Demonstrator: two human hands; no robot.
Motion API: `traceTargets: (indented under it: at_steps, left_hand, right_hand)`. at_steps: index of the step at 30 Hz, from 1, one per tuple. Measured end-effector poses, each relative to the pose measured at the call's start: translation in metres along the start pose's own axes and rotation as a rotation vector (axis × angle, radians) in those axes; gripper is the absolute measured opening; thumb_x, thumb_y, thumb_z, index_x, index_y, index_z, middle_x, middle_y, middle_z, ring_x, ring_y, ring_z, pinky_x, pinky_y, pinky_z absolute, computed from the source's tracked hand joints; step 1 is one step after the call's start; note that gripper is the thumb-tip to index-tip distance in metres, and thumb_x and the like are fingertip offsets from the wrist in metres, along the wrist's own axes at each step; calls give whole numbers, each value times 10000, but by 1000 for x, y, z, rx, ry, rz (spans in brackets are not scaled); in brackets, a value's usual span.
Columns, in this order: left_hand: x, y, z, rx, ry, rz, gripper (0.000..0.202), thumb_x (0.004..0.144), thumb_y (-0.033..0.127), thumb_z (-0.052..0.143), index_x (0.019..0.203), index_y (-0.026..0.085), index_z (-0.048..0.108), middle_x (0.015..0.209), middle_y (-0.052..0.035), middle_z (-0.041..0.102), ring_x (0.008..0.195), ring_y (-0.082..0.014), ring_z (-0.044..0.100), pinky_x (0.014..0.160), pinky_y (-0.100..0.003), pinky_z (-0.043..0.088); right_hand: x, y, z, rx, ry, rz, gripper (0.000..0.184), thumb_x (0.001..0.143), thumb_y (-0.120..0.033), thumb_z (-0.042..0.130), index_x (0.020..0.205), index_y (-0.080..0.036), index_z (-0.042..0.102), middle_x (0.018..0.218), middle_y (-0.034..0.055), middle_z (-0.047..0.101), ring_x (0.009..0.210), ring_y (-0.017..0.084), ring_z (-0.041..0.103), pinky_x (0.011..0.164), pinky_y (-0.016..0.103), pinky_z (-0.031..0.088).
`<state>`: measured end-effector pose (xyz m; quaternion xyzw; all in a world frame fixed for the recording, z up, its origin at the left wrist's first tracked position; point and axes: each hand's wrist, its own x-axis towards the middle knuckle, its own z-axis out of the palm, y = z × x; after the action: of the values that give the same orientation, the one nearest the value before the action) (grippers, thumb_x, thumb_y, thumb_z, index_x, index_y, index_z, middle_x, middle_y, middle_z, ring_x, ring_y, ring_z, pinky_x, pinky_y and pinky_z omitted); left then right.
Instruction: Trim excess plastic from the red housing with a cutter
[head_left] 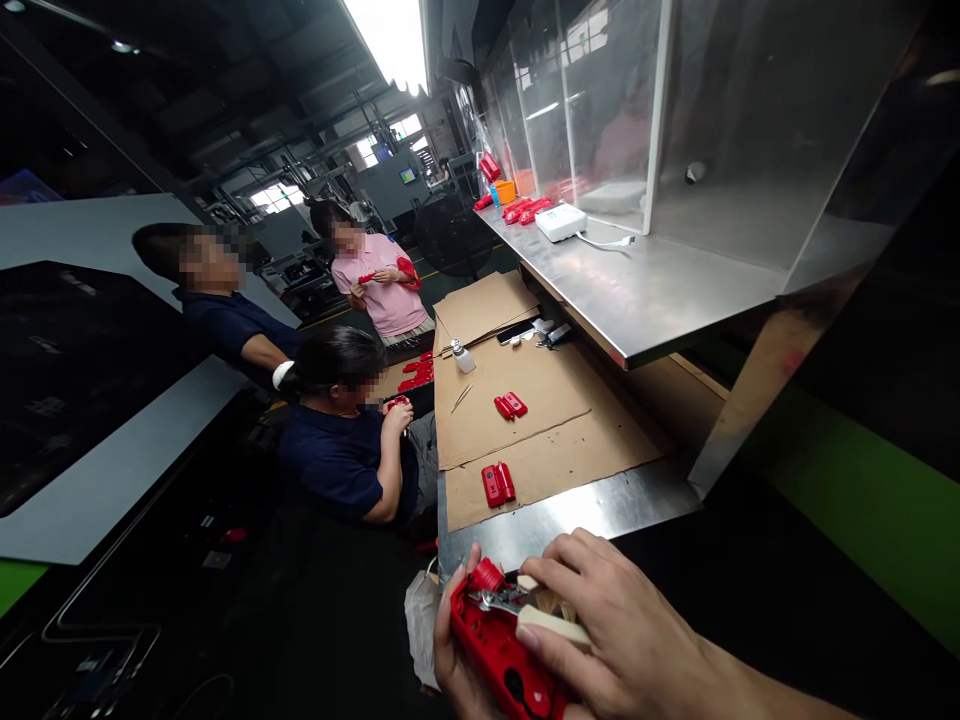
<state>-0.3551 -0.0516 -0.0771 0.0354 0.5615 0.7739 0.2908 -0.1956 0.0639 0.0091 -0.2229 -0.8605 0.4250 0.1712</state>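
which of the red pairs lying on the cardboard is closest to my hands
The red pair on the front cardboard sheet, near the bench's bare metal edge. The other red pair lies farther back, on the sheet behind it.

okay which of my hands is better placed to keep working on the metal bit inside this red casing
Right, probably. Your right hand lies on top of the red casing, fingertips beside the metal part and gripping a pale block. Your left hand is wrapped underneath, supporting the casing.
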Motion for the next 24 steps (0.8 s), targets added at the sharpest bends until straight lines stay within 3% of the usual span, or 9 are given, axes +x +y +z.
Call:
traceTargets:
  at_steps: [4,9,15,20,24]
  left_hand:
    - [-4,10,13,-113,109,-88,456,718,591,728,1013,243,716,1269,-67,706,1406,-341,485,1158,-438,446]
    - [-15,21,33,-132,191,-86,474,706,618,731,977,231,695,1200,-86,715,1380,-388,491,1227,-525,324]
    - [-38,25,66,-62,231,112,512,742,656,684,1031,235,647,1254,-92,678,1377,-414,452,1243,-632,183]
    - [-33,0,48,74,155,380,544,684,623,772,1074,274,626,1314,-61,652,1267,-383,561,1166,-579,381]
    - [-26,-13,34,100,133,463,568,686,599,797,1116,272,622,1330,-66,662,1267,-369,585,1178,-556,395]
  right_hand:
    - [-1,0,0,2,-7,5,475,962,-533,452,1206,-192,675,1046,128,621,952,292,547,862,482,468]
    - [-2,-1,1,14,-4,0,466,958,-530,455,1198,-195,675,1034,122,615,945,290,543,868,485,463]
    - [-1,-5,-2,7,-12,12,436,954,-528,461,1140,-202,682,1033,125,615,941,291,540,862,485,469]
    - [-2,-8,-4,11,-26,24,429,951,-539,466,1099,-198,680,1038,126,614,957,293,543,862,473,477]
    - [-2,-9,-6,13,-42,29,416,947,-534,487,1097,-200,684,1038,121,615,951,286,546,835,447,483]
